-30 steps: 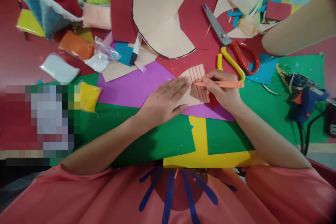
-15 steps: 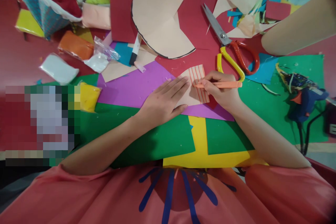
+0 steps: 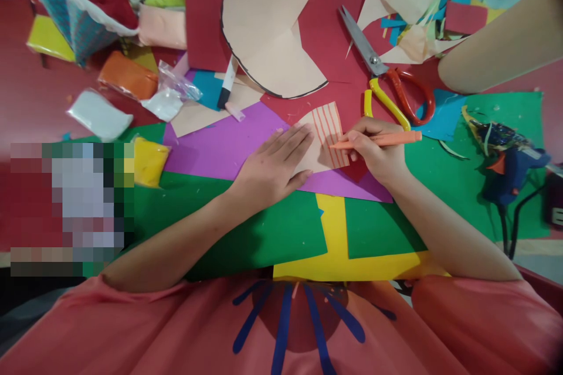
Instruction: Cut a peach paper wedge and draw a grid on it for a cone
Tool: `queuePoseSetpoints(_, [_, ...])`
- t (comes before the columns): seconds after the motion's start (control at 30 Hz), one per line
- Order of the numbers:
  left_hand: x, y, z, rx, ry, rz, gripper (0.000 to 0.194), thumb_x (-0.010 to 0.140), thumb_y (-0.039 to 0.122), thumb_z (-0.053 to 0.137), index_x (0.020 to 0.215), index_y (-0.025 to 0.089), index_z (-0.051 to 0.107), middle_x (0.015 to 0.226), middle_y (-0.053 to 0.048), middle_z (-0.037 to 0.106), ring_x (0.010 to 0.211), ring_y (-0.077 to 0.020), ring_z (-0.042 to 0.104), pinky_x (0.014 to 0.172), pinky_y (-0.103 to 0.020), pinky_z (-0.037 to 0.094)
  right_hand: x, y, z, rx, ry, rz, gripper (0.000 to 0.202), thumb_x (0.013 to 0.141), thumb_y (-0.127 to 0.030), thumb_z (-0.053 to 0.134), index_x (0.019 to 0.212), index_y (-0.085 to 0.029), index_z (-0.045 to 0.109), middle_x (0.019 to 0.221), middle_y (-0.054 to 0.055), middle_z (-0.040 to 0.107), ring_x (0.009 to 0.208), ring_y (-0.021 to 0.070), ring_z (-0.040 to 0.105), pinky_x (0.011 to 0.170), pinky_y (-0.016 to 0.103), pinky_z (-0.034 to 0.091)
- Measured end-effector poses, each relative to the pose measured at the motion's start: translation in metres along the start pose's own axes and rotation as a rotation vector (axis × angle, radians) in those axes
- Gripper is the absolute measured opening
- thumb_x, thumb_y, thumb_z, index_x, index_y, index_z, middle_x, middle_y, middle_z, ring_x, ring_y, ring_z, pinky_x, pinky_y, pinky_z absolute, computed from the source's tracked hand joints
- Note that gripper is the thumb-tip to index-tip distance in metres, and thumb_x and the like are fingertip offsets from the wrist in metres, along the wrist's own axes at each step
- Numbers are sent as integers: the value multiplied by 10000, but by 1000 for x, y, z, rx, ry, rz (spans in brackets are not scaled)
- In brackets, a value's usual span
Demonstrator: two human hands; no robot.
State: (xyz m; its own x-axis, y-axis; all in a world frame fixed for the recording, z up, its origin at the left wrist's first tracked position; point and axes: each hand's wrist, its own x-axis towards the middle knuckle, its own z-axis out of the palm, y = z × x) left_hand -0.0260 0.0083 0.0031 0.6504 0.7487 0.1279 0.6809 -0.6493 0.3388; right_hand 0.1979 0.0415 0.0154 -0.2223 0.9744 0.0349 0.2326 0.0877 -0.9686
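Note:
My left hand (image 3: 275,167) lies flat on a small cream paper piece (image 3: 311,157), fingers stretched out, pressing on its left part. Several orange-red stripes run down the right part of that piece. An orange marker (image 3: 387,139) is pinched in my right hand (image 3: 378,149), its tip touching the paper among the stripes. Beneath the piece is a purple sheet (image 3: 211,146). Just beyond my right hand, scissors (image 3: 373,61) with red and yellow handles rest with their blades pointing away.
A large cream cutout with a black outline (image 3: 268,29) lies ahead on red paper. At right are a blue glue gun (image 3: 512,173), a cardboard tube (image 3: 501,41) and paper scraps (image 3: 413,3). Clay packets (image 3: 127,75) and a black-capped marker (image 3: 227,82) are at left.
The striped paper has turned slightly under my left hand. My right hand and the orange marker have shifted a little to the right.

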Motion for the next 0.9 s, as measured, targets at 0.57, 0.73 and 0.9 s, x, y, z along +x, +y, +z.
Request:
queuePoseSetpoints(0.57, [0,0,-1,16,-13,-21,514,997,377,400,1446,126,399,1518,-179,408,1439,-297,347,1153,-483,342,1,0,1,-95,-103,-42,252,858,-312,617,649,-173,589,537,-19,554,501,90,487,477,243,363])
queuePoseSetpoints(0.73, [0,0,-1,36,-4,-9,514,997,376,402,1431,101,418,1509,-189,418,1429,-303,364,1148,-471,354,2,-2,0,-92,-124,-31,240,837,-259,608,614,-174,579,523,-26,538,480,80,461,453,235,339])
queuePoseSetpoints(0.9, [0,-1,0,-3,-16,-25,528,997,390,399,1462,142,376,1528,-169,397,1446,-293,335,1162,-483,330,3,-4,1,-59,-129,12,232,793,-242,617,574,-178,580,510,-25,544,471,79,462,442,228,353])
